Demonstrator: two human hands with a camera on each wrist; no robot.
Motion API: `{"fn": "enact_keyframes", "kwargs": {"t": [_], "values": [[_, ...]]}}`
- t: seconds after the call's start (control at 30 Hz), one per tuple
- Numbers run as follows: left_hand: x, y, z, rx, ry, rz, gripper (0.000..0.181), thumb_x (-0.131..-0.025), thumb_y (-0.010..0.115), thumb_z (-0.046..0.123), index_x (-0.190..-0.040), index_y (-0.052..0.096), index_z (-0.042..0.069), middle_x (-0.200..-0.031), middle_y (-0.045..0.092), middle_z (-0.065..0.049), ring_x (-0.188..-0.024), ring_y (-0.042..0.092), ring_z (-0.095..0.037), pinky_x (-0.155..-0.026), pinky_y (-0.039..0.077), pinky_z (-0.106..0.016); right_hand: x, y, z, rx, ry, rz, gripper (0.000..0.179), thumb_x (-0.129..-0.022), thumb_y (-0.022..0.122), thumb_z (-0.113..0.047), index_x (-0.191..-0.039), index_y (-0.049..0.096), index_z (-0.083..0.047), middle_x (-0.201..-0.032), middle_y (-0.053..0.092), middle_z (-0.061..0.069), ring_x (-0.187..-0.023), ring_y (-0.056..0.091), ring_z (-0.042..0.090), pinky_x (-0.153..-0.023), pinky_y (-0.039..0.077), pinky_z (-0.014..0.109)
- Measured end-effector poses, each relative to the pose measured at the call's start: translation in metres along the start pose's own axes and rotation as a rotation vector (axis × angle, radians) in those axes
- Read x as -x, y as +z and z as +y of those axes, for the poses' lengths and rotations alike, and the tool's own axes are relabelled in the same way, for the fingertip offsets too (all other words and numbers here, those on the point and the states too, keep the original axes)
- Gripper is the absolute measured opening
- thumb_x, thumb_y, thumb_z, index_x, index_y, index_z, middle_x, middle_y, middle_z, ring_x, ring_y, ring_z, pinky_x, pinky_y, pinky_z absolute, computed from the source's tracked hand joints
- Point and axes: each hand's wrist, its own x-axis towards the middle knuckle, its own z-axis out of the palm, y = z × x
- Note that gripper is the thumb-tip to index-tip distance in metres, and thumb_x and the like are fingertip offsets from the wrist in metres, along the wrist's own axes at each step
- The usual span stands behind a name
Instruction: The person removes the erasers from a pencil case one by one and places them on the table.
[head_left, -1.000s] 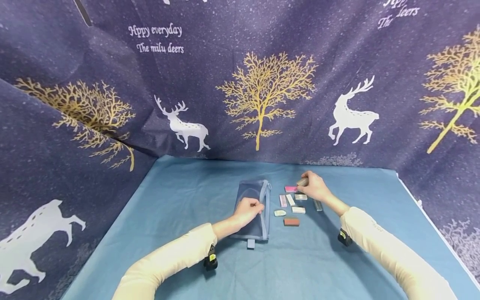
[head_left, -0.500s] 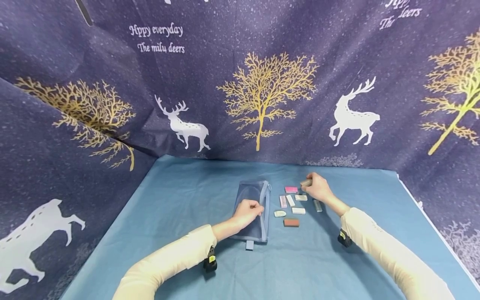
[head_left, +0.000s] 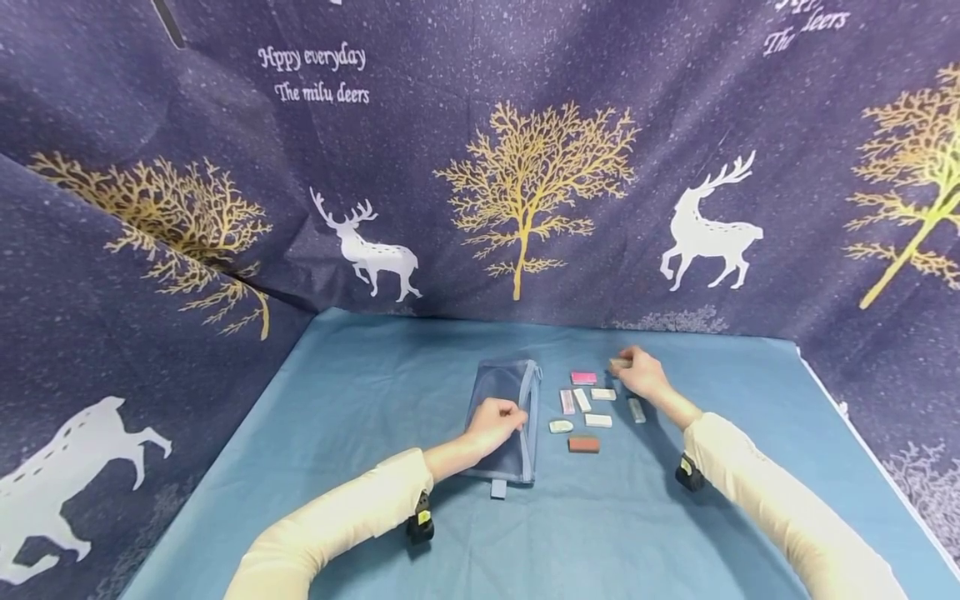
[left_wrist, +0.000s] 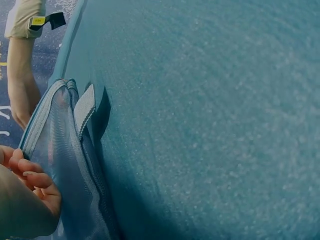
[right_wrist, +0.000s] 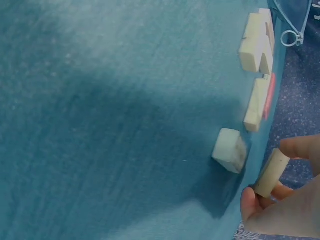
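My left hand (head_left: pixel 492 425) pinches the zipped edge of a blue mesh zip pouch (head_left: pixel 498 377), which lies on the blue cloth with its fabric tab toward me. In the left wrist view, fingers and thumb meet at the zip. Off to the right, my right hand (head_left: pixel 645 377) holds a cream eraser (right_wrist: pixel 272 172) between thumb and fingers, above the cloth. Below that hand lies a greyish eraser (head_left: pixel 637 410). Between pouch and right hand are a pink eraser (head_left: pixel 583 378), a reddish-brown block (head_left: pixel 583 445) and several whitish erasers (head_left: pixel 598 421).
A blue cloth (head_left: pixel 375 375) covers the table. Behind it hangs a dark blue curtain (head_left: pixel 450 75) printed with trees and deer. The pouch's zip pull ring (right_wrist: pixel 290 38) shows in the right wrist view.
My right hand has shifted slightly right with the cream eraser, away from the pink eraser. The left hand has stayed at the pouch's zip.
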Motion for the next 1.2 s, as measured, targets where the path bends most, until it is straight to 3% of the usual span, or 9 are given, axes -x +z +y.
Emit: {"fn": "enact_keyframes", "kwargs": {"t": [0.13, 0.6, 0.8, 1.0, 1.2], "values": [[-0.0016, 0.0000, -0.0025, -0.015, 0.003, 0.017, 0.020, -0.081, 0.055, 0.019, -0.063, 0.062, 0.011, -0.048, 0.044, 0.006, -0.046, 0.032, -0.010, -0.047, 0.031, -0.021, 0.0012, 0.0025, 0.0027, 0.016, -0.027, -0.016, 0.047, -0.082, 0.060, -0.024, -0.117, 0.051, 0.006, -0.111, 0.056, 0.029, -0.096, 0.056, 0.041, -0.079, 0.047, 0.047], [-0.0009, 0.0017, -0.0003, -0.020, -0.001, 0.022, 0.021, -0.081, 0.056, 0.019, -0.065, 0.063, 0.007, -0.050, 0.046, 0.006, -0.046, 0.031, -0.010, -0.047, 0.030, -0.022, 0.0024, 0.0067, 0.0022, 0.075, -0.071, -0.018, 0.037, -0.075, 0.070, -0.020, -0.101, 0.059, 0.004, -0.099, 0.063, 0.023, -0.091, 0.058, 0.037, -0.083, 0.046, 0.047], [-0.0037, 0.0056, -0.0001, -0.029, 0.002, 0.014, 0.023, -0.082, 0.057, 0.021, -0.066, 0.064, 0.007, -0.059, 0.057, 0.002, -0.050, 0.035, -0.011, -0.048, 0.031, -0.022, 0.0023, 0.0087, 0.0032, 0.084, -0.076, 0.003, 0.034, -0.076, 0.068, -0.020, -0.099, 0.059, 0.003, -0.097, 0.063, 0.022, -0.089, 0.058, 0.036, -0.082, 0.046, 0.047], [-0.0050, 0.0074, 0.0033, -0.041, 0.002, -0.007, 0.023, -0.082, 0.058, 0.023, -0.067, 0.066, 0.007, -0.059, 0.059, -0.007, -0.048, 0.038, -0.011, -0.047, 0.034, -0.022, 0.0036, 0.0101, 0.0064, 0.089, -0.078, 0.032, 0.036, -0.078, 0.067, -0.022, -0.101, 0.059, 0.004, -0.098, 0.062, 0.023, -0.091, 0.057, 0.037, -0.083, 0.045, 0.047], [-0.0053, 0.0085, 0.0031, -0.019, -0.022, -0.006, 0.022, -0.082, 0.060, 0.021, -0.067, 0.065, 0.007, -0.051, 0.052, -0.001, -0.044, 0.045, -0.009, -0.045, 0.040, -0.021, 0.0061, 0.0097, 0.0084, 0.044, -0.074, 0.018, 0.039, -0.083, 0.060, -0.025, -0.106, 0.057, 0.006, -0.103, 0.061, 0.025, -0.096, 0.055, 0.040, -0.085, 0.046, 0.049]]}}
